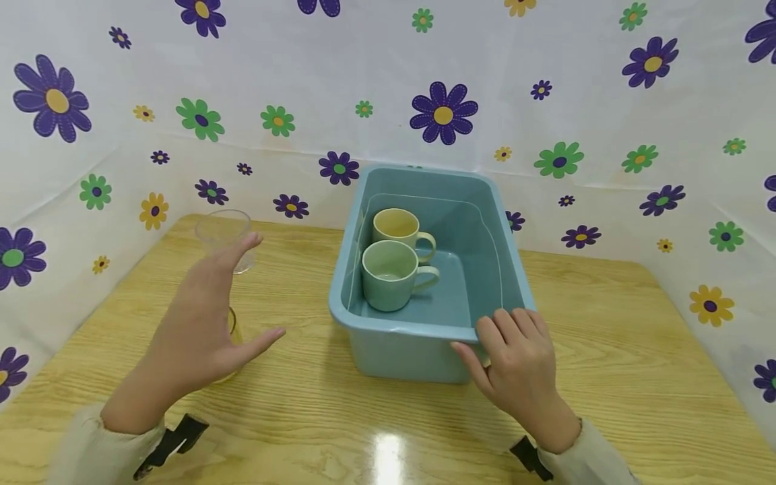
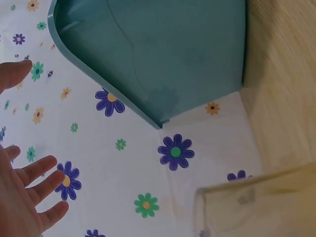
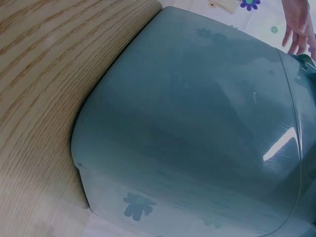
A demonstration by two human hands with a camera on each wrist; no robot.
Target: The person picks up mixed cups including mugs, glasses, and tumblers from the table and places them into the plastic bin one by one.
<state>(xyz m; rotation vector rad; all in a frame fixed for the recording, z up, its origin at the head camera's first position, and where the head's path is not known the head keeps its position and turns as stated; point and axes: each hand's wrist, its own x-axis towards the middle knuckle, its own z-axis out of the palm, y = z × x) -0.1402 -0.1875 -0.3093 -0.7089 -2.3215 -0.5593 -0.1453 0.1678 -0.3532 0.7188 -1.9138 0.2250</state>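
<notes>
My right hand grips the near right corner of a blue plastic tub, fingers over the rim and thumb outside. Inside the tub, along its left wall, stand a pale green mug and a yellow mug behind it, handles to the right. My left hand is in the air left of the tub, thumb and fingers spread, holding nothing. Behind it, partly hidden, is a yellowish clear glass, also large in the left wrist view. Farther back stands a clear stemmed glass, its middle covered by my fingers.
The tub and glasses stand on a light wood table. A white flowered cloth hangs behind the table and along both sides. The tub's far end is close to the cloth.
</notes>
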